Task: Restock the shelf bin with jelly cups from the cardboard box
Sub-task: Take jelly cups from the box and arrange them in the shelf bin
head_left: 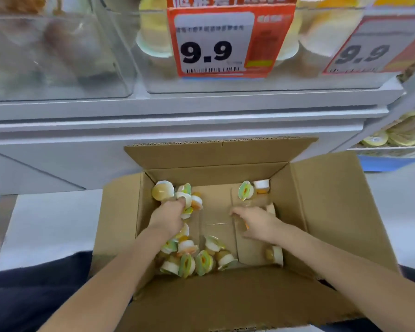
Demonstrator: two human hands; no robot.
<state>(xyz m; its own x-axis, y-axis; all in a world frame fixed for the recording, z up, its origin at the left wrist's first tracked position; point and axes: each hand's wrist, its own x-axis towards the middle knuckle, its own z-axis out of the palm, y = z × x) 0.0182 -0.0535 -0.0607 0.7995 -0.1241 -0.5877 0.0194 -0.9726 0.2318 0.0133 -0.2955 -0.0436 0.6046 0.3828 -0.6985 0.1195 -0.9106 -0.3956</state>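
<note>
- Cardboard box point(321, 200) is sitting open on the floor in front of the shelf unit point(153, 130), its flaps folded outward and its near flap lying toward the person's dark-clothed lap.
- Jelly cups point(192, 257) are lying scattered on the box bottom, most of them heaped at the near left, a few at the far left corner, two at the far right corner and one alone at the near right.
- Left hand point(169, 215) is reaching down into the far left of the box, its fingers curled over a cluster of cups there; it appears to be gripping several, though the hand is hiding exactly how many.
- Right hand point(256, 222) is reaching into the right half of the box, palm down, its fingers bent around something orange and white beneath it, probably a cup; I cannot tell whether the grip is closed on it.
- Shelf bin point(153, 75), a clear plastic one, is standing on the shelf above the box, with yellow and white cups showing blurred through its front wall.
- Red price tag point(216, 44) reading 9.9 is hanging on the front of that bin, and a second price tag point(369, 53) with the same figure is hanging on the bin to its right.
- Another clear bin point(58, 56) is standing to the left, holding blurred brownish goods.
</note>
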